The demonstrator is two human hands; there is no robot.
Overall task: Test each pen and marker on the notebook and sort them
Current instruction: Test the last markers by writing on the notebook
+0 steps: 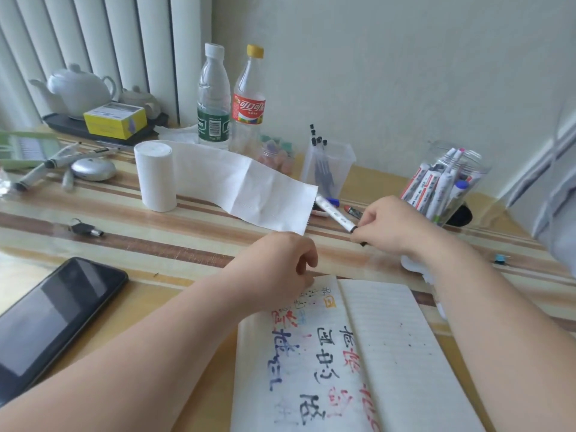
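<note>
— Where is the marker (334, 212)?
— In your right grip (389, 227), pinched at its black end. The white barrel slants toward ten o'clock, low over the bench (187, 241), at twelve o'clock of the notebook (389, 338).
— And the notebook?
— It lies open, its left page crowded with red, blue and black characters. Your left grip (280, 266) rests curled on its eleven o'clock corner; I can't tell if it holds anything.

Your notebook (383, 353) lies on the counter (156, 244) before you, with the phone (53, 322) to its left. Behind stand the paper roll (155, 176) and bottles (213, 98), and the marker jar (445, 182) is at the right.
</note>
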